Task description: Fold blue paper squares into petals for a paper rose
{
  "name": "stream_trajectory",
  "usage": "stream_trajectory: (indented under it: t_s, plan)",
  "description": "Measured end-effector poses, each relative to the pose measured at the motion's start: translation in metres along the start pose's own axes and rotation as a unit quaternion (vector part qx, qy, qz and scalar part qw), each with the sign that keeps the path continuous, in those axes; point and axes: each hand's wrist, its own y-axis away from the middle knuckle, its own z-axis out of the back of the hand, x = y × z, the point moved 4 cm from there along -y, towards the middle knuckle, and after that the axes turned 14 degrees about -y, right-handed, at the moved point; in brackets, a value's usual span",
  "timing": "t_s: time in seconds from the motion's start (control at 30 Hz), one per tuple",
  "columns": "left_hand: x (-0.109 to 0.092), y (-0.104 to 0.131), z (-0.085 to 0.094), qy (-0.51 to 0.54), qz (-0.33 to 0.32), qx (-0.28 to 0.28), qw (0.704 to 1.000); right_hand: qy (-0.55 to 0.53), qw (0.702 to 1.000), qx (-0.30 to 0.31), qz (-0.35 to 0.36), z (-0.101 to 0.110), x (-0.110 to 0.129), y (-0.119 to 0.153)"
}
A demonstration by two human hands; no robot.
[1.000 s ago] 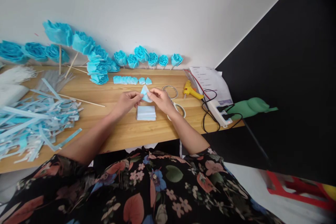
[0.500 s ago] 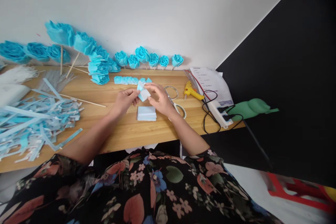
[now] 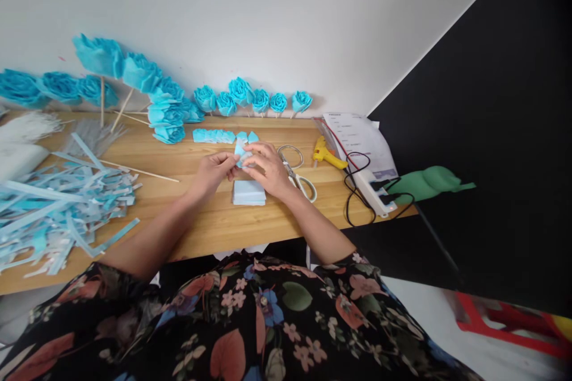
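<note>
Between my two hands is a small light-blue paper square, partly folded and held over the table. My left hand pinches its left edge between thumb and fingers. The fingers of my right hand close on its right side and cover part of it. Just below lies a stack of pale-blue paper squares. Beyond my hands, a row of folded blue paper petals overlaps on the wood. White-handled scissors lie to the right of my right hand.
Blue paper roses on sticks line the wall. Shredded paper strips heap at left, near a thin wooden stick. At right are a yellow glue gun, a power strip with black cables, printed sheets and a green object.
My right hand has moved slightly left and its fingers have closed over the paper square. The square's lower right flap, spread before, is now folded in and mostly hidden.
</note>
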Motion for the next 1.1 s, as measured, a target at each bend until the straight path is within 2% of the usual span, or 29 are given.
stream_trajectory:
  t_s: [0.2, 0.33, 0.43, 0.9, 1.1]
  plan:
    - [-0.006, 0.003, -0.001, -0.025, -0.013, 0.002, 1.0, -0.099, 0.99, -0.057, -0.085, 0.007, -0.002, 0.001]
    - [-0.007, 0.004, -0.001, -0.038, -0.019, 0.006, 0.999, -0.191, 0.965, -0.07, -0.167, 0.004, -0.008, 0.003]
    - [-0.006, 0.004, -0.001, -0.048, -0.017, 0.012, 0.999, -0.217, 0.949, -0.08, -0.216, 0.002, -0.012, 0.004]
    - [0.0, 0.001, -0.003, -0.073, -0.006, 0.029, 0.997, -0.217, 0.944, -0.09, -0.233, 0.004, -0.011, 0.004]
    - [0.001, 0.001, -0.002, -0.077, -0.001, 0.027, 0.997, -0.323, 0.91, -0.083, -0.245, 0.001, -0.017, 0.005]
